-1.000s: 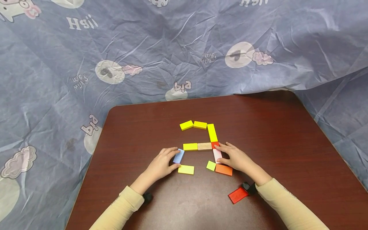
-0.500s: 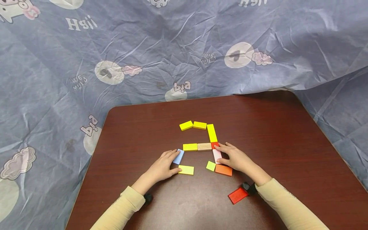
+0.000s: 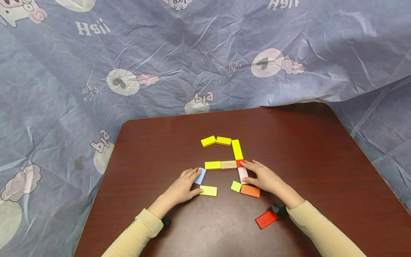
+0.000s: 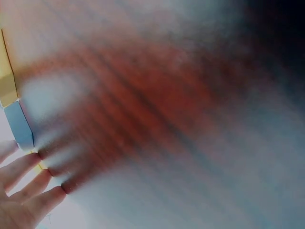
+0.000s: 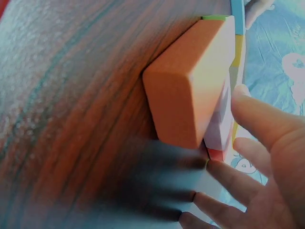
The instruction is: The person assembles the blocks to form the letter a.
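My left hand [image 3: 179, 187] lies low over the table, its fingertips on the blue block [image 3: 201, 175] and its thumb at the left end of a pale yellow block [image 3: 209, 191]. The left wrist view shows the fingers spread fairly straight beside the blue block [image 4: 18, 125]. My right hand [image 3: 267, 177] has its index finger at a small red block [image 3: 239, 163] and its thumb on the pink block [image 3: 242, 174]. Just in front of that thumb are the orange block [image 3: 250, 191] and a lime square block [image 3: 236, 186]. In the right wrist view, the orange block [image 5: 171, 102] stands large beside the extended fingers.
A yellow block [image 3: 212, 165] and a plain wooden one [image 3: 228, 164] form a row leading to the small red block. Farther back, a longer yellow piece [image 3: 237, 150] meets two more yellow blocks. A red block [image 3: 265, 219] lies by the right wrist camera [image 3: 279, 211].
My left thumb has slid from near the blue block's lower end onto the pale yellow block's left end, and the left fingers have shifted slightly. The right hand has stayed put.
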